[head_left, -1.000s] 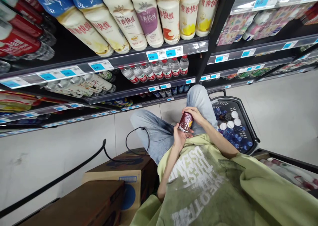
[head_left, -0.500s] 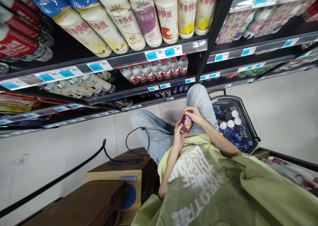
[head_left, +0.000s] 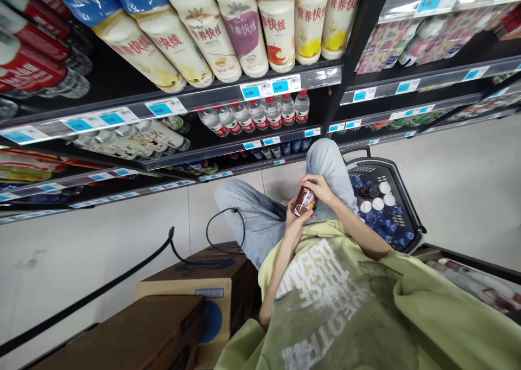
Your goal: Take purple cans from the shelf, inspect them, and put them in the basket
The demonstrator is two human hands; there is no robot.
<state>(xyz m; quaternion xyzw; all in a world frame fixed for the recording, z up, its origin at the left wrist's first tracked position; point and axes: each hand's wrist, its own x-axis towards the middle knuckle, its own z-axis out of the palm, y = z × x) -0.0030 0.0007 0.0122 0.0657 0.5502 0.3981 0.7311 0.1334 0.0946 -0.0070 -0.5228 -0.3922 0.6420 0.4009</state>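
Black store shelving (head_left: pixel 228 100) fills the upper half of the view, running from the left edge to the far right; pale floor tiles (head_left: pixel 468 196) lie below it. A green printed shirt (head_left: pixel 325 305) covers the lower right, and two knees in pale jeans (head_left: pixel 325 164) rise beyond it, close to the lowest shelves. Brown cardboard boxes (head_left: pixel 191 286) stand at the lower left, just beside the person's left leg; a black cable (head_left: pixel 222 234) loops above them. A black shopping basket (head_left: pixel 368 170) sits on the floor by the right knee, packed with blue bottles and a few white caps. On the top shelf a row of large cream-coloured drink bottles (head_left: pixel 240 28) stands with red lettering on their labels; one shelf down stands a row of small clear water bottles (head_left: pixel 264 112) with red labels; blue price tags (head_left: pixel 268 87) line the shelf edges. The left hand (head_left: pixel 293 223) is curled under the near end of a small dark red can (head_left: pixel 304 201); the right hand (head_left: pixel 323 188) is wrapped over its far side, fingers bent around it. The can is tilted, gripped between both hands above the lap, in front of the right knee and near the basket.
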